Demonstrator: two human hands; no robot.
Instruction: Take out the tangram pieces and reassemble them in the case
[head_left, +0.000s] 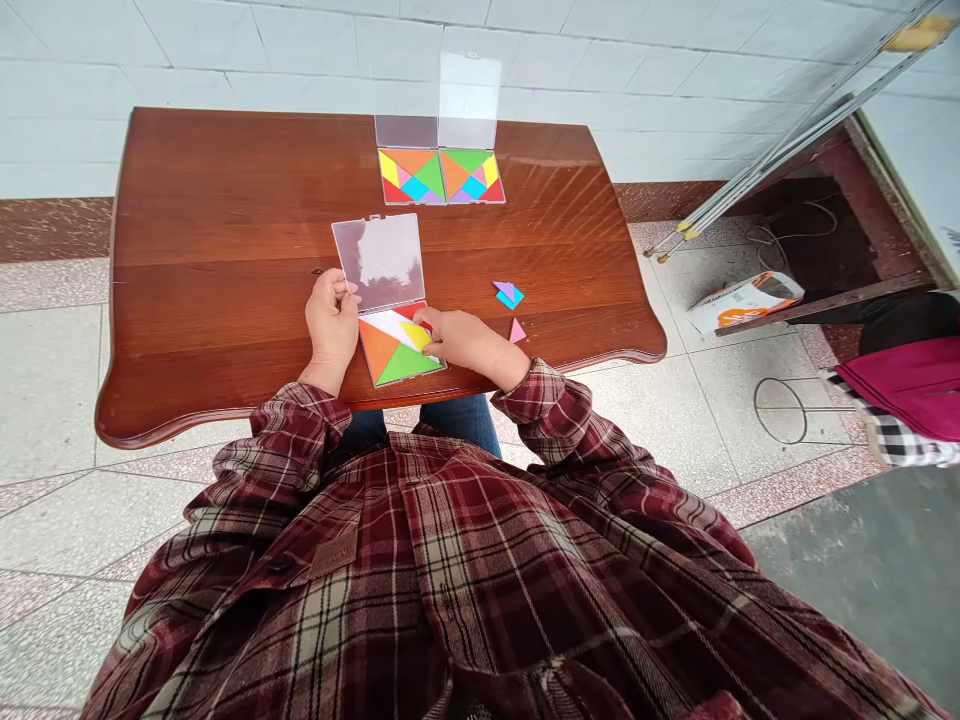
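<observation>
Room on left tabletop [217, 270], raised lid [384, 262] ahead

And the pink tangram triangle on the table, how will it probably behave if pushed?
The pink tangram triangle looks small and thin, so it is probably light. Lying flat on the glossy wooden table, it would likely slide rather than tip. Its straight sides suggest it will not roll.

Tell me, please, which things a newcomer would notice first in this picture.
Probably the plaid shirt, spread across the lower half of the view. Next, an open case in front of the wearer, with bright pieces in it and the right hand at a yellow one, and two filled cases near the far edge of the table. Purple, blue and pink pieces lie loose beyond the right wrist.
</observation>
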